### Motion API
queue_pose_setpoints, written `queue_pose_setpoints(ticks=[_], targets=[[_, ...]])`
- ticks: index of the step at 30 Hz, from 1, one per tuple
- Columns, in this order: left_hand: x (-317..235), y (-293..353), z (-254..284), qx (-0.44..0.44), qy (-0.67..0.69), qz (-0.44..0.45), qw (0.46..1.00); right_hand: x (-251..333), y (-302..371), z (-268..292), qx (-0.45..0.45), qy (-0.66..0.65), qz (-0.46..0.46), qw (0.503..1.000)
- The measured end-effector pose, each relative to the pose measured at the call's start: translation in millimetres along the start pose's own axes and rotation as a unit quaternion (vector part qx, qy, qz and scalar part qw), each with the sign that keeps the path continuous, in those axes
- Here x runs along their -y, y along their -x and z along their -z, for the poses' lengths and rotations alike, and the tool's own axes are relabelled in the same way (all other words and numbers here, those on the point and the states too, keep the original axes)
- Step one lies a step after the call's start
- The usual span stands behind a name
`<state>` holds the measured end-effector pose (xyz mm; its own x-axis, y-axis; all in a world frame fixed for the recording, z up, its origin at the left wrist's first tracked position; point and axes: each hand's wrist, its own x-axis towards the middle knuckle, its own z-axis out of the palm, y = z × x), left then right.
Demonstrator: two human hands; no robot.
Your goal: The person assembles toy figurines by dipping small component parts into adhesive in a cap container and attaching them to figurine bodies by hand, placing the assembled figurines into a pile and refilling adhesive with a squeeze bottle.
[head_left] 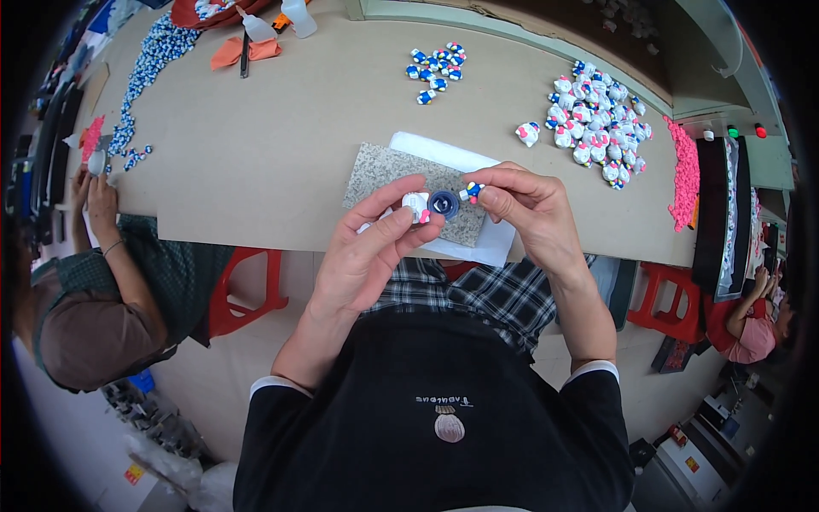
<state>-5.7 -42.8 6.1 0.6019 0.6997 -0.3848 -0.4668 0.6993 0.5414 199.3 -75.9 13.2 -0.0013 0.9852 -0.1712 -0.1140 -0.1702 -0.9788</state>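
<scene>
My left hand (363, 247) pinches a small white toy head (415, 203) with a pink bow between thumb and fingers. In the fingertips of my right hand (546, 218) is a small blue-and-white toy body (473, 193) with a bit of yellow. The two pieces are apart. Between them sits a small round dark blue cup (444, 203); what it contains is unclear. Under my hands lies a speckled grey stone slab (380, 166), resting on a white sheet (426, 145).
Several blue toy bodies (438, 66) lie farther back. White toy heads or figures (597, 128) are heaped at right, beside pink pieces (682, 175). Blue-and-white pieces (153, 60) trail along the left; an orange cloth (226, 53) and bottles (299, 17) lie nearby. A co-worker (94, 316) works at left.
</scene>
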Motion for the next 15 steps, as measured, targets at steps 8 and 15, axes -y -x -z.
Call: queue_pose_setpoints(ticks=[8,15], targets=[[14.3,-2.5,2.1,0.004,-0.131,-0.092,0.987,0.7,2.5,0.9,0.026,-0.067,-0.036,0.997],[16.0,-5.0,2.2,-0.014,-0.188,-0.119,0.975,0.7,0.9,-9.5,0.06,-0.044,0.015,0.997]])
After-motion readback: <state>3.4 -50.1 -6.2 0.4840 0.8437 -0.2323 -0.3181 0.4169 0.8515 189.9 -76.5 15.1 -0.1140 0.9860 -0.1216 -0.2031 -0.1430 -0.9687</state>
